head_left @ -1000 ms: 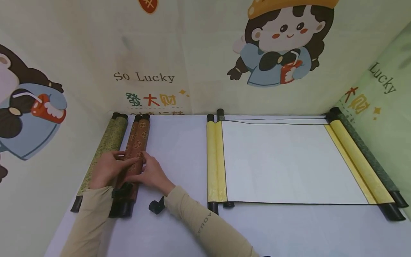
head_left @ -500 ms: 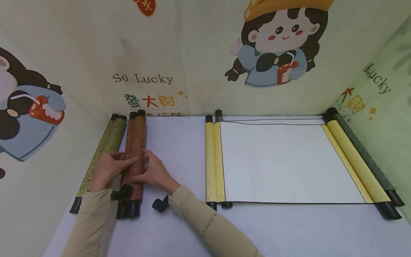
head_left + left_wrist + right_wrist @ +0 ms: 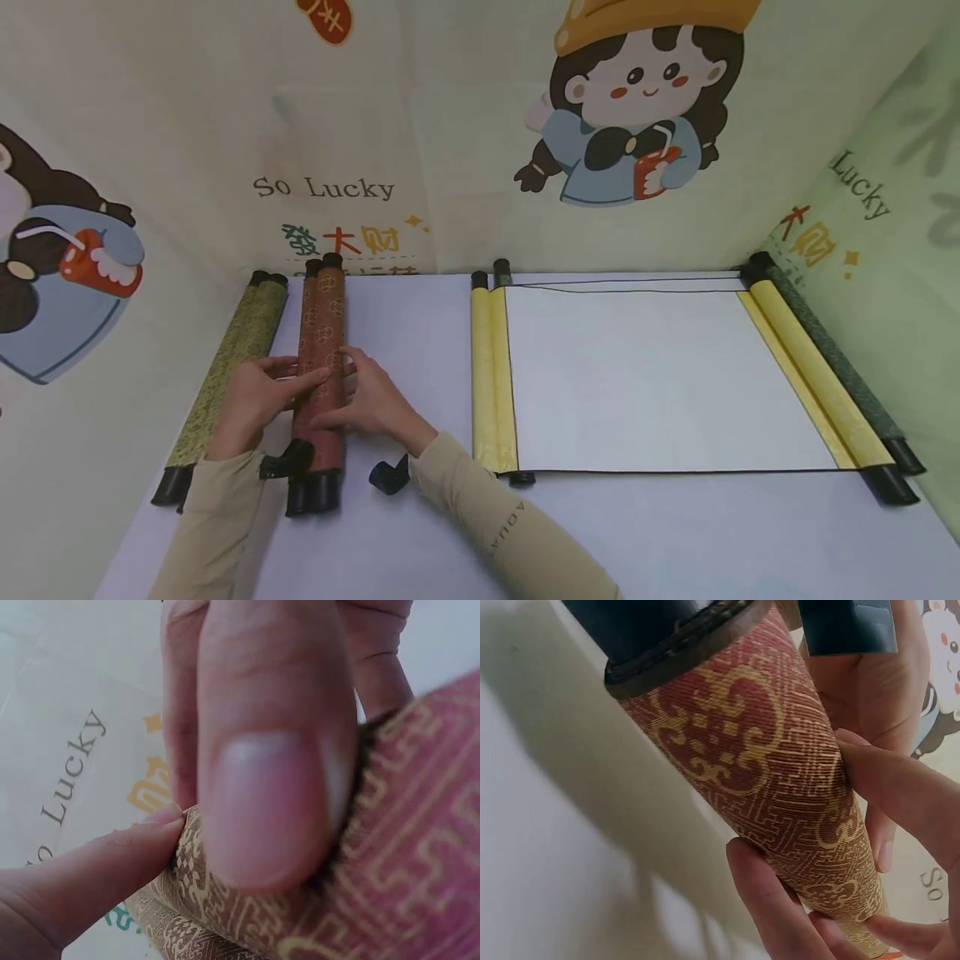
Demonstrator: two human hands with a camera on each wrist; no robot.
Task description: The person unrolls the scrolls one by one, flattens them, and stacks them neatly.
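Note:
Both hands hold a red-brown brocade scroll (image 3: 327, 300), rolled up as two rolls side by side with black end knobs. My left hand (image 3: 251, 402) grips its left side, thumb across the top; that thumb fills much of the left wrist view beside the gold-patterned cloth (image 3: 420, 847). On the other side my right hand (image 3: 378, 397) pinches the scroll between thumb and fingers. The right wrist view shows the patterned cloth (image 3: 780, 757), a black knob (image 3: 641, 626) and a shadow on the table below. Close to my left hand lies a rolled olive-green scroll (image 3: 232, 367).
An unrolled scroll with a white sheet (image 3: 652, 375) and yellow borders (image 3: 492, 375) covers the right side of the table. Beyond its right roll lies a dark green roll (image 3: 840, 358). Cartoon-printed cloth (image 3: 450, 125) hangs behind and at the sides. Black wrist mounts (image 3: 390, 475) sit under the sleeves.
The red-brown scroll, held by both hands, has turned from slanted to nearly upright in the head view, its near end swinging right. The head view has shifted slightly. The other scrolls stay put.

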